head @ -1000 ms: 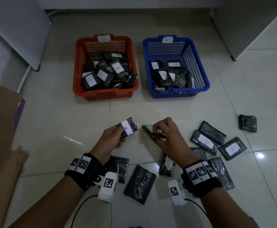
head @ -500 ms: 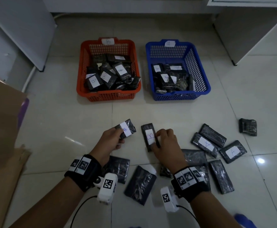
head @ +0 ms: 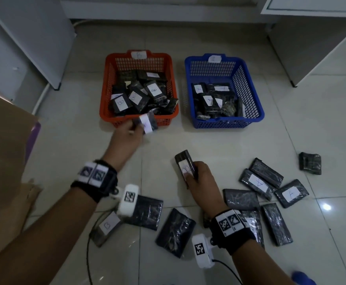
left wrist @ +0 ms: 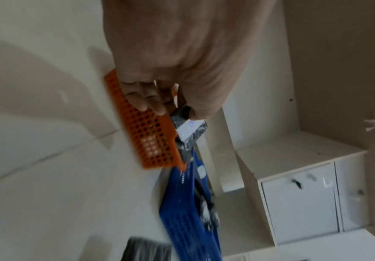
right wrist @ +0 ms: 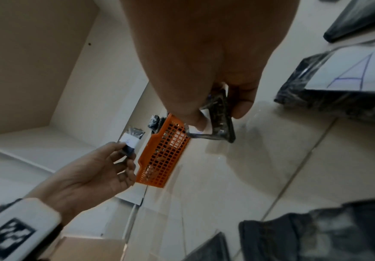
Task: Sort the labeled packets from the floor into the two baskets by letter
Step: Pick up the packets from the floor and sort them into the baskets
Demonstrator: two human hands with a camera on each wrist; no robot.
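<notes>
The left hand (head: 127, 136) reaches toward twelve o'clock, its grip pinching a black packet (head: 146, 123) with a white label right at the near rim of the orange basket (head: 106, 95), which is heaped with packets marked B. The right hand (head: 198, 179), nearer the person at about one o'clock, has its thumb and fingers curled around a second packet (head: 185, 164), face up with a B on its label, held above the tiled floor (head: 229, 145). The blue basket (head: 252, 93) stands just to the right of the orange one and holds packets marked A. More packets lie on the floor at three o'clock, two (head: 257, 184) (head: 291, 193) showing an A, and one marked B (head: 106, 227) lies at seven o'clock.
</notes>
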